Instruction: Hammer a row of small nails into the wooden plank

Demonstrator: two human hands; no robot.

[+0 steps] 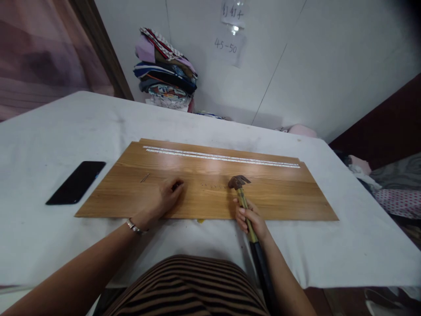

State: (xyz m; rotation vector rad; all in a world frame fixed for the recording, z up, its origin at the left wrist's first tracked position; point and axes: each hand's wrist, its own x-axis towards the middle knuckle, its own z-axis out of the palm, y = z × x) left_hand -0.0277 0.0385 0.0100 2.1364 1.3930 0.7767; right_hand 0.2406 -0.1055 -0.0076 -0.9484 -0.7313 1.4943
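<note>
A claw hammer [247, 215] with a rusty head and a yellowish handle, black toward its lower end, is gripped in my right hand [251, 219]. Its head rests on or just above a wood-grain board [283, 195]. My left hand [171, 194] lies on the board with its fingers curled; whatever they hold, if anything, is hidden. A couple of loose nails [144, 177] lie to the left of that hand. Between my hands, a short row of small dark marks or nail heads [213, 186] runs across the board toward the hammer head.
Two white strips with printed marks [220, 157] run along the board's far side. A black phone [76, 182] lies left of the board on the white-covered table [108, 116]. Folded clothes [166, 72] are stacked against the wall at the back.
</note>
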